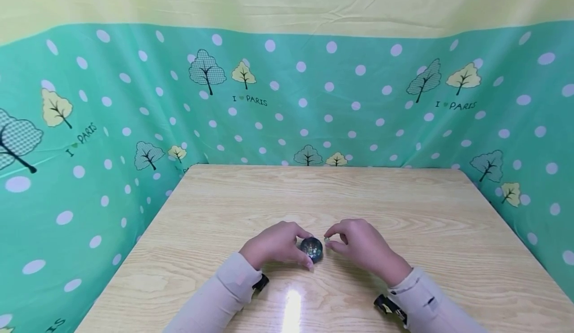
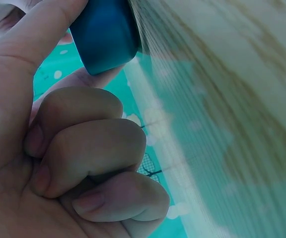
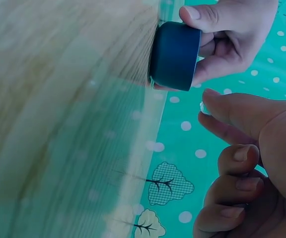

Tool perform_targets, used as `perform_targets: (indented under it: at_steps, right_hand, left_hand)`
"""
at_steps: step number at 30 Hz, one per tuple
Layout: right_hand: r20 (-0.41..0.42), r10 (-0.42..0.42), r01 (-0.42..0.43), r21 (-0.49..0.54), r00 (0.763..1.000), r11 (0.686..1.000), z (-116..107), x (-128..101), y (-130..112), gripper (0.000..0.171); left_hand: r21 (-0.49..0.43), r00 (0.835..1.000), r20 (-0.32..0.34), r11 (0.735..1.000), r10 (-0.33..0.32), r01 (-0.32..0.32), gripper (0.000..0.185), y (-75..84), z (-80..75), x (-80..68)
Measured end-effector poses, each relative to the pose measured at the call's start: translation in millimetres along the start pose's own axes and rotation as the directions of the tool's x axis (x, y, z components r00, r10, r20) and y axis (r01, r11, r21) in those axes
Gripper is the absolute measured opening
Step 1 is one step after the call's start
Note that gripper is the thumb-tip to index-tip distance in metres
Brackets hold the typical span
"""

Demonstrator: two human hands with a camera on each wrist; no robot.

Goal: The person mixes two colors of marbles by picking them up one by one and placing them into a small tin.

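Pot: a small round dark-blue pot (image 1: 311, 249) stands on the table (image 1: 403, 203) near its front edge, between the two hands; its top glints, and I cannot tell what is inside.
Left hand: the left hand (image 1: 274, 247) pinches the pot's side wall between thumb and forefinger, the other fingers (image 2: 83, 148) curled into the palm.
Right hand: the right hand (image 1: 363, 246) sits just beside the pot, not touching it, thumb and forefinger tips pinched on a tiny clear bead (image 3: 204, 107); the rest of its fingers are curled in.
Handling: the pot looks light, stiff and smooth, likely plastic, so a side pinch low on the wall should hold it; it could slide on the glossy wood.
Bead: probably hard, slick and easy to drop, needing a fingertip pinch only.
Table: pale wood grain, flat, with a sheen.
Backdrop: soft green cloth (image 1: 358, 98) with white dots and trees, creased.
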State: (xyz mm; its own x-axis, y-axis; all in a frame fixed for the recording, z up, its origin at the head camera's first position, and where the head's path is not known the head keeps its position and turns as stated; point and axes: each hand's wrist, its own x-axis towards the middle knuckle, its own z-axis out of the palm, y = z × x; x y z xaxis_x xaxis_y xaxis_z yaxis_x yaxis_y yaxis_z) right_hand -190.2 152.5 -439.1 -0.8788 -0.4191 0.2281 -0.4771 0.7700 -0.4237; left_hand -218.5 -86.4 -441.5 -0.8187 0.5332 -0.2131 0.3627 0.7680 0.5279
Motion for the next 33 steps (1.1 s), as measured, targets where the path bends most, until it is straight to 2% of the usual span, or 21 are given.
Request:
perform_targets:
  at_steps: [13,25,33]
  right_hand:
    - [0.06,-0.024,0.022,0.024,0.998,0.999,5,-1,-4,0.017]
    - [0.005,-0.073,0.073,0.015,0.997,0.997,10,-1,-5,0.018]
    - [-0.006,-0.077,0.077,0.015,0.997,0.997,10,0,-5,0.018]
  left_hand:
    - [-0.017,1.0,0.001,1.0,0.013,-0.013,0.066,-0.6,-0.4,1.4]
    - [-0.009,1.0,0.0,1.0,0.02,-0.02,0.066,-1.7,0.8,2.5]
    - [-0.02,1.0,0.004,1.0,0.024,-0.024,0.063,-2.5,0.9,3.1]
